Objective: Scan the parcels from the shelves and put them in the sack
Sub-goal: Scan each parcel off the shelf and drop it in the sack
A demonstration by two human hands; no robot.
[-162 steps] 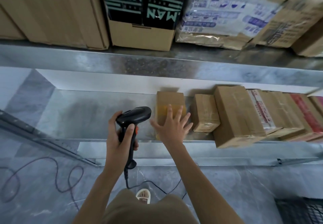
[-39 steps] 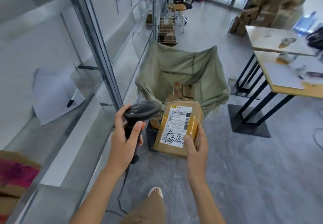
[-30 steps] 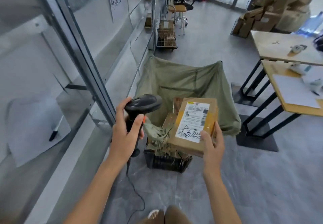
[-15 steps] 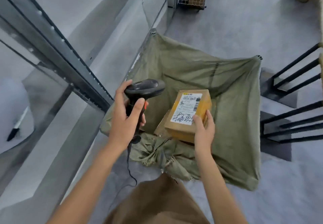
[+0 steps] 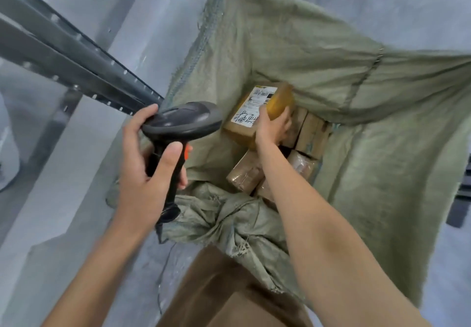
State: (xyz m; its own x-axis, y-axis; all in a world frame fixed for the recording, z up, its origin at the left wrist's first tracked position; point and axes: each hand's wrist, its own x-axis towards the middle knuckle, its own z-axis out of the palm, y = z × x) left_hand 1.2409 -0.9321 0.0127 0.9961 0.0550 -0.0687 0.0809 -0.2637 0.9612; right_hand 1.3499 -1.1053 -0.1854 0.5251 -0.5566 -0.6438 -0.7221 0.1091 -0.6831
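Note:
My right hand (image 5: 271, 126) grips a brown cardboard parcel (image 5: 257, 112) with a white shipping label, deep inside the open green woven sack (image 5: 382, 102). The parcel is tilted and sits just above several other brown parcels (image 5: 309, 135) lying at the sack's bottom. Whether it touches them I cannot tell. My left hand (image 5: 146, 168) holds a black barcode scanner (image 5: 178, 122) by its handle, left of the sack's mouth, its head pointing right toward the parcel.
A grey metal shelf upright (image 5: 71, 54) slants across the upper left, with a pale shelf surface (image 5: 63, 173) below it. The sack's bunched near rim (image 5: 229, 219) lies just before my brown trousers (image 5: 229, 296). The scanner cable (image 5: 161, 275) hangs down.
I have leaned over the sack. My right hand has lowered the parcel from above the rim down into the sack. The left hand with the scanner stayed beside the sack.

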